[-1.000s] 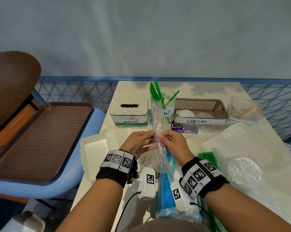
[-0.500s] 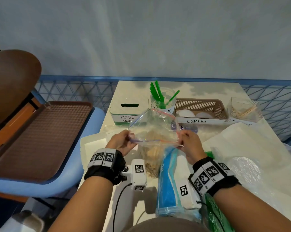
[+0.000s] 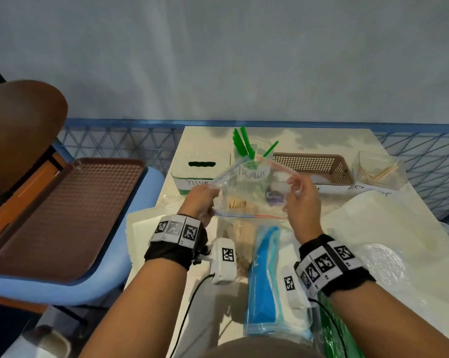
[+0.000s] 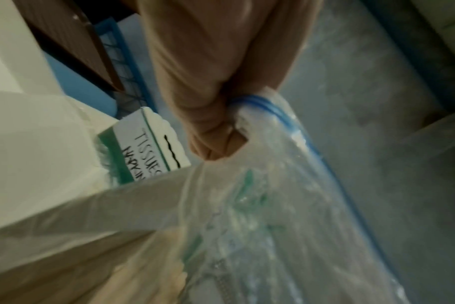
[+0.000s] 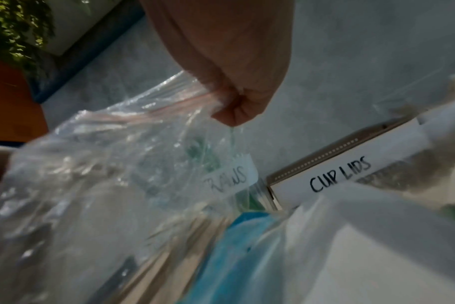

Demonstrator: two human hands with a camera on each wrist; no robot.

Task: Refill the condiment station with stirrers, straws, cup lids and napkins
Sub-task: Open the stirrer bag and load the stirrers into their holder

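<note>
Both hands hold a clear zip bag (image 3: 246,192) above the table, its mouth pulled wide. My left hand (image 3: 201,200) pinches the blue-striped lip (image 4: 273,111); my right hand (image 3: 299,195) pinches the red-striped lip (image 5: 169,107). Wooden stirrers (image 3: 240,228) stand inside the bag. Behind it are the tissue box (image 3: 200,167), the straw jar (image 3: 251,161) with green straws, the brown cup-lid basket (image 3: 313,166) and a clear stirrer tray (image 3: 381,171).
A blue napkin pack (image 3: 263,280) lies near the front edge. Crinkled plastic bags with lids (image 3: 388,259) cover the right side of the table. White napkins (image 3: 140,228) lie at the left. A brown tray (image 3: 63,210) sits on a blue chair at left.
The hands have pulled the bag's sealed top apart, moved away from each other and lifted slightly; the bag mouth went from shut to wide open.
</note>
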